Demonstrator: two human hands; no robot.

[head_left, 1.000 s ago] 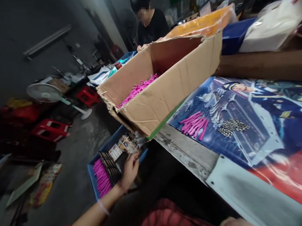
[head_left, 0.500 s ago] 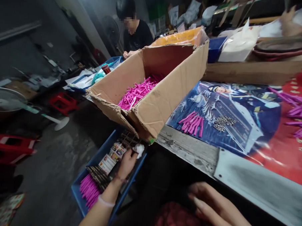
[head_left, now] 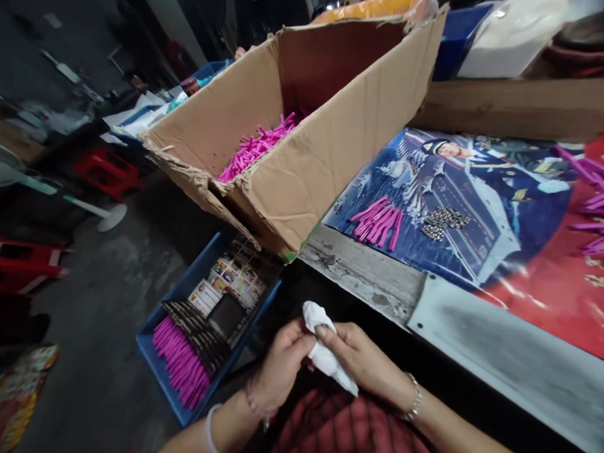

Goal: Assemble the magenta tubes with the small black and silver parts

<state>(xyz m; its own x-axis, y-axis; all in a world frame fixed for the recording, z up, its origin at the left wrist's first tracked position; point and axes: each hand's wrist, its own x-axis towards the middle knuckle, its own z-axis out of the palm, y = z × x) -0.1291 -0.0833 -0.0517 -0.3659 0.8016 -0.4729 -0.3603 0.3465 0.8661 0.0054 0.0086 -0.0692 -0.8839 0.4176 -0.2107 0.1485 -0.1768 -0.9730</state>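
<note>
A crumpled white cloth [head_left: 329,354] is held between my two hands above my lap; it could also be tissue. My left hand [head_left: 283,359] pinches its left side, fingertips close to the other hand. From the right, my right hand [head_left: 359,356] grips it with the thumb pressed on top. To the left below sits a blue tray [head_left: 148,373], holding a row of pink sticks [head_left: 180,365], a dark striped divider [head_left: 197,332], a black square object [head_left: 227,315] and a sheet with small printed pictures [head_left: 237,270].
A torn cardboard box [head_left: 303,193] with a heap of pink sticks stands at the table corner. On a printed poster [head_left: 521,256] lie pink pieces [head_left: 377,222] and a small black-and-white pile [head_left: 445,223]. Red stools [head_left: 107,171] and a fan are at left; another person sits behind the box.
My left hand has come from the blue tray to my lap, bringing the white cloth. My right hand has closed on the cloth too. The view has tilted down.
</note>
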